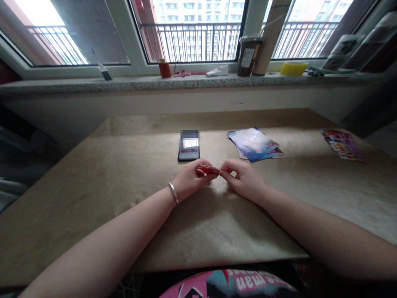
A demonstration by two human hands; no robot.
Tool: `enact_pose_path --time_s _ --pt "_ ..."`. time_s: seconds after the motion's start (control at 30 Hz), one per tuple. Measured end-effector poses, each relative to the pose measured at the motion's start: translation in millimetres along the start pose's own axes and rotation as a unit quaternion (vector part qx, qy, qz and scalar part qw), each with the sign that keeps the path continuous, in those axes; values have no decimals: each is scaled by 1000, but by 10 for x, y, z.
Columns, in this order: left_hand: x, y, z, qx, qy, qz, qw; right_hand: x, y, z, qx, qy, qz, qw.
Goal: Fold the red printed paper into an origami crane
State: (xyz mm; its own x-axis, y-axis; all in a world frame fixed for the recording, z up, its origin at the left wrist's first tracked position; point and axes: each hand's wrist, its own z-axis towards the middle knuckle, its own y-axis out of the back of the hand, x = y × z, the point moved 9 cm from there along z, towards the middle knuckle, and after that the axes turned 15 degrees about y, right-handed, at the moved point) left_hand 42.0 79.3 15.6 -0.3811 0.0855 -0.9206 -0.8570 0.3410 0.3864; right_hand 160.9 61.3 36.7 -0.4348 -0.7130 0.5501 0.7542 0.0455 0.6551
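A small red packet is held between my hands over the middle of the table, seen nearly edge-on. My left hand, with a silver bangle on its wrist, grips the packet between thumb and fingers. At the packet's right end, my right hand is closed in a pinch on its tip. Just beyond my left hand lies a phone with its screen lit. Past my right hand, a loose stack of blue picture cards rests on the table. The packet's print is too small to read.
The table has a tan cover. Farther right lies a pile of colourful wrappers or cards. Along the granite windowsill stand a red container, a dark lidded jar and a yellow sponge-like block.
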Motion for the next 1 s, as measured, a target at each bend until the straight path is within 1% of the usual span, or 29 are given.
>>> enact_pose_path --time_s 0.07,0.2,0.3,0.47,0.67,0.83,0.9,1.0 --pt "7 -1 2 -11 -8 21 1000 -24 -18 1 -11 -16 33 999" --pt "32 26 19 -31 -28 39 998 -86 -64 6 -15 -45 85 995" --pt "23 6 22 -22 -39 67 997 -134 -88 3 -21 -61 123 990" --pt "-39 -16 -2 -4 -53 62 997 -213 -161 -20 -12 -89 165 982" --pt "-102 -38 -27 -13 -68 122 990 -260 -263 -48 29 -104 160 981" --pt "-109 -61 -36 -13 -82 162 983 -239 -289 -42 50 -96 156 982" --pt "-109 -74 -40 -9 -90 176 980 -226 -283 -34 55 -84 140 985" --pt "-111 -93 -43 -6 -94 198 976 -176 -284 -19 75 -47 98 991"
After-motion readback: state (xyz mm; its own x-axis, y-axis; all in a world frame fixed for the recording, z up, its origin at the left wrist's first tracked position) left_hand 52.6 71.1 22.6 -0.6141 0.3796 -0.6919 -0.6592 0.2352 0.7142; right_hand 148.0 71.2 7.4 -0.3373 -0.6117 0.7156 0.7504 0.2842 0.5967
